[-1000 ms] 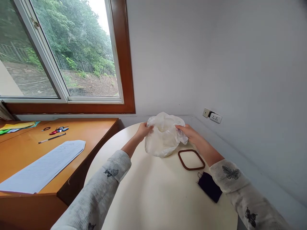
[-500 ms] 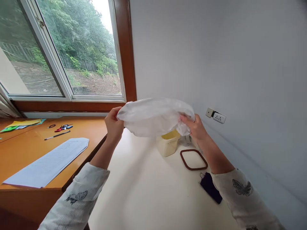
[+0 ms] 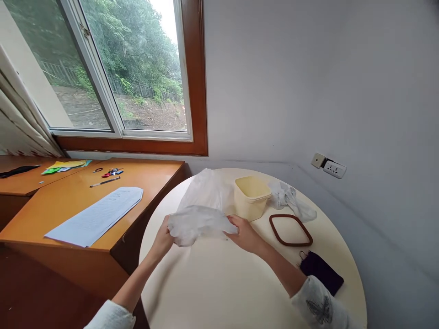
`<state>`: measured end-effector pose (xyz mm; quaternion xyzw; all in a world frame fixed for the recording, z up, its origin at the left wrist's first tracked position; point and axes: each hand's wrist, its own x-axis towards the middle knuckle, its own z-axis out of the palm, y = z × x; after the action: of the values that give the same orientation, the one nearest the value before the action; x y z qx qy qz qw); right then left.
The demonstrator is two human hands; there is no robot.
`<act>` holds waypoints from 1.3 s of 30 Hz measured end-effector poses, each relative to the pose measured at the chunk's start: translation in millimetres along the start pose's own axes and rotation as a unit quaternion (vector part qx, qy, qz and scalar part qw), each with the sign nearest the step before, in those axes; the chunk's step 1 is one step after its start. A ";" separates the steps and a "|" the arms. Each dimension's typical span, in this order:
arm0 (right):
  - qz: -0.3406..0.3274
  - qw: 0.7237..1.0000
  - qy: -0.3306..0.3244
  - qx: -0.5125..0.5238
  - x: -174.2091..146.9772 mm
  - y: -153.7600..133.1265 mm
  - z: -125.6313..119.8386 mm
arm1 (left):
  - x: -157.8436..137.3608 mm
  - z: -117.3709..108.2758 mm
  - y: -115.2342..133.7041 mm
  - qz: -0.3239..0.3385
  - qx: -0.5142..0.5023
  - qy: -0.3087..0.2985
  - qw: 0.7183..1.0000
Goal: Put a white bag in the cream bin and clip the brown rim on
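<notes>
With left hand (image 3: 164, 240) and right hand (image 3: 246, 235) you're gripping the white plastic bag (image 3: 199, 224) over the round table (image 3: 219, 283), front-left of the cream bin (image 3: 252, 203); spreading looks mostly done, bin standing unlined, brown frame (image 3: 293, 245) lying off its rim.

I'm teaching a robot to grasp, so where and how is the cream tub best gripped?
Probably by the near-right rim, from above: the tub stands upright and open, so its wall could be pinched inside and out. Crumpled plastic lies to its right, likely making a side approach from there awkward.
</notes>
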<state>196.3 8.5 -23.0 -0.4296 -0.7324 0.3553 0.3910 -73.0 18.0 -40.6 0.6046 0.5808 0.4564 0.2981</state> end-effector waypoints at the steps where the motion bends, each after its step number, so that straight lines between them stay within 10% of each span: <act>1: 0.025 1.000 0.018 0.003 1.6 7.7 2.8 | -4.8 1.6 1.6 -0.025 -0.002 -0.018 1.000; 9: 0.080 0.987 0.135 0.024 4.7 45.9 -7.5 | -26.2 -14.6 31.6 -0.131 -0.058 -0.218 0.965; 15: 0.045 0.982 0.182 -0.005 -6.7 51.4 -17.0 | -23.7 -50.9 59.2 -0.089 0.052 -0.525 0.845; 18: 0.021 0.981 0.193 -0.021 -9.4 56.2 -16.6 | -7.2 -55.0 70.5 -0.043 0.058 -0.465 0.882; 22: -0.010 0.983 0.179 -0.039 -10.0 56.4 -13.1 | 21.4 -20.1 69.2 0.092 0.075 -0.234 0.965; 29: -0.042 0.992 0.099 -0.066 -22.8 36.6 -15.5 | 60.1 57.7 9.9 0.119 0.335 -0.291 0.888; 39: 0.051 0.974 0.163 -0.146 -56.6 29.2 -66.4 | 85.6 60.7 -57.7 0.028 0.442 -0.181 0.878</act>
<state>283.2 -19.5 -33.8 -0.5710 -0.6797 0.1892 0.4197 -51.2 120.2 -99.0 0.7617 0.6405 0.0431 0.0873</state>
